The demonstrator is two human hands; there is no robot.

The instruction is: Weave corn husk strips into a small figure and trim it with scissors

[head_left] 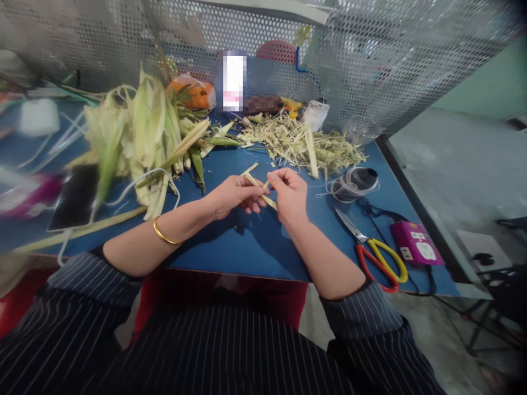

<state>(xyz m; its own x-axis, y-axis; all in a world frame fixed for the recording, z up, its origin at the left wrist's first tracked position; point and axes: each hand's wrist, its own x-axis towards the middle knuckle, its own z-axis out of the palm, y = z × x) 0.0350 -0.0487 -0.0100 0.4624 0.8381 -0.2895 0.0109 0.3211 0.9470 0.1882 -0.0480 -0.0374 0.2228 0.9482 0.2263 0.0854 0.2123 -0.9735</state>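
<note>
Over the middle of the blue table, my left hand (242, 196) pinches a narrow pale corn husk strip (252, 179) between thumb and fingers. My right hand (291, 196) is closed on the same strip a little to the right, with thumb and forefinger together. One end of the strip pokes up past the left fingers, and another part runs down under the right hand. Beyond my left wrist lies a large bunch of corn husks (148, 126). Behind my right hand spreads a heap of shredded husk scraps (284, 137).
Right of my hands sit a black spool with pale cord (356, 184), scissors with red and yellow handles (370, 247) and a purple power socket box (415, 244). At left lies a black phone (74, 197) with a white cable. A perforated metal screen (185, 33) stands behind the table.
</note>
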